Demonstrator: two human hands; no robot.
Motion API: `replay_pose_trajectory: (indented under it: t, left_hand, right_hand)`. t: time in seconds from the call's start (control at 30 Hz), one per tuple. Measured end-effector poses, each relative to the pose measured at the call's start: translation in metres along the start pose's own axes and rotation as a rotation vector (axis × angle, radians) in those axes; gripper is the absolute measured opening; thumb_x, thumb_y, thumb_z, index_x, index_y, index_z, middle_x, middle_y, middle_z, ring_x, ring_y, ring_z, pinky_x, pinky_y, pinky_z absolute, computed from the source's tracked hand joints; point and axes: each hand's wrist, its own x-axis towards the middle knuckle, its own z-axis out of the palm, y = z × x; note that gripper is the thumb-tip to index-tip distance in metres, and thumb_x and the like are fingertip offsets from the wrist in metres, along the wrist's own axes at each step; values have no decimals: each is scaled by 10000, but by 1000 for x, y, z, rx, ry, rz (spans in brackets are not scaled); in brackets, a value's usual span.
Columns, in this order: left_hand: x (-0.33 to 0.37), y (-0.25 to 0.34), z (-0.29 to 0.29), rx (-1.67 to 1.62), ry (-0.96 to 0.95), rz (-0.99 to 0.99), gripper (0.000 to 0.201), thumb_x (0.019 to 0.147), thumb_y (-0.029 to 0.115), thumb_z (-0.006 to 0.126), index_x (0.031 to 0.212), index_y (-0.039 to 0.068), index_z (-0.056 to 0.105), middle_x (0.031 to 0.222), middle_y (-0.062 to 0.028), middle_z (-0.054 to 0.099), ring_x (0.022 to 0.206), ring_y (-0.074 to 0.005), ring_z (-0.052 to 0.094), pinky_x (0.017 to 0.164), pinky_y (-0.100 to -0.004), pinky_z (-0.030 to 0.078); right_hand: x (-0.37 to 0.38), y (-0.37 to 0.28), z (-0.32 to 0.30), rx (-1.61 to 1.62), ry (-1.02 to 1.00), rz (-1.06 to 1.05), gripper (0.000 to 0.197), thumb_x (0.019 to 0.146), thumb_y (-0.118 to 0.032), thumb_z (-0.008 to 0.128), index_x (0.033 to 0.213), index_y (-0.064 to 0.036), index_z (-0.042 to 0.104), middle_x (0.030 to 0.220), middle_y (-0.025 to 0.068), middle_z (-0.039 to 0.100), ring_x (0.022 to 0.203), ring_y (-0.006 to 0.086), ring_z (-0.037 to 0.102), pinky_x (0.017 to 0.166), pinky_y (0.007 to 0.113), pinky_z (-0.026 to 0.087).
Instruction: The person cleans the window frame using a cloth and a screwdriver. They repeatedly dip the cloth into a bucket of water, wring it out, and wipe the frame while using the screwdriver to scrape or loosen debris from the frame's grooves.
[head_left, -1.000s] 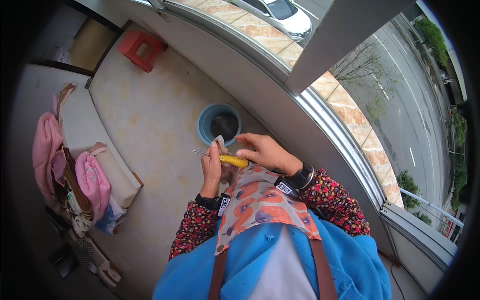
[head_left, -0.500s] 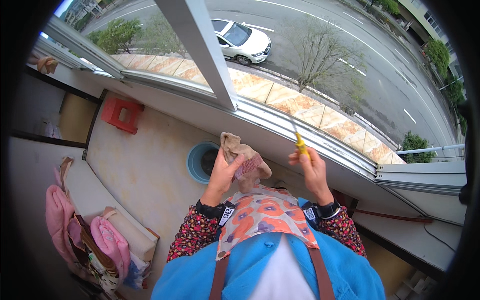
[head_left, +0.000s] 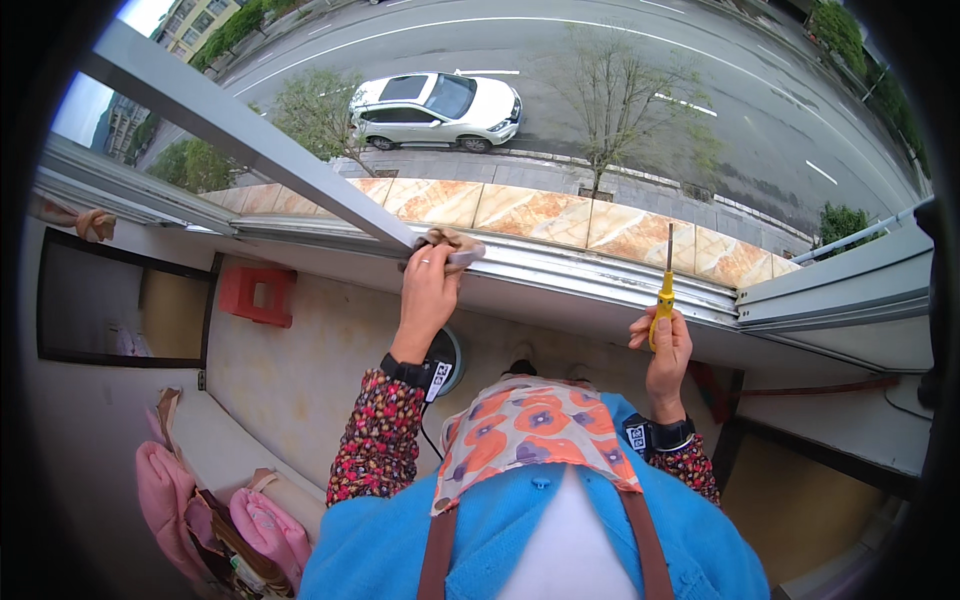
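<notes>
My left hand (head_left: 428,305) is closed on a brownish cloth rag (head_left: 458,248), pressed onto the sill at the foot of the grey window sash frame (head_left: 355,208). Part of the rag is hidden under the fingers. Beyond it, the metal window track (head_left: 570,268) runs off to the right. My right hand (head_left: 668,365) grips a screwdriver (head_left: 666,298) by its yellow handle. Its thin shaft points up and away, over the right part of the track as seen from here. Below my left wrist, a blue basin (head_left: 457,368) on the floor is mostly hidden.
A red plastic stool (head_left: 256,296) stands on the floor at left. Pink bedding (head_left: 166,490) lies at lower left. Outside the open window are a tiled ledge (head_left: 535,213), a bare-branched tree (head_left: 600,110) and a white car (head_left: 440,112) on the road.
My left hand has carried the rag from before my chest forward to the sill by the sash. My right hand has shifted right, with the screwdriver now more upright. The view has turned.
</notes>
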Motion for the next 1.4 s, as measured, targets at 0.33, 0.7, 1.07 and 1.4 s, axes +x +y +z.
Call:
replay_pose_trajectory:
  t: [0.33,0.7,1.07,1.4]
  left_hand:
    - [13,53,89,82,-64,99,287,781,180,713,1022,32,666,1021,-120,606,1015,-330,574,875,-458,459]
    - [13,241,192,-271,-174,528,442,771,142,690,1197,47,617,1099,-130,592,1085,-318,560,914,-432,463]
    - [21,144,105,-2039,-275,-726,489,1055,439,389,1366,78,496,1325,-100,603,1202,-288,590,1044,-465,468]
    - [19,20,6,-962,146,-441,224,980,143,539,1176,39,573,1134,-122,651,1057,-247,637,903,-445,517]
  right_hand:
    - [-14,-25,-61,-35,199,-105,310,1051,-261,462,1142,22,550,871,101,646,672,89,560,642,221,479]
    - [-66,-40,-110,-198,358,-123,311,1048,-243,446,1159,32,539,868,104,643,668,92,554,634,229,481]
    - [-46,-29,-82,-112,225,-94,299,1036,-232,476,1144,38,545,861,97,646,671,84,556,630,221,480]
    - [-16,-26,-43,-169,-5,-59,301,1037,-240,482,1147,29,558,851,78,625,687,88,548,634,213,472]
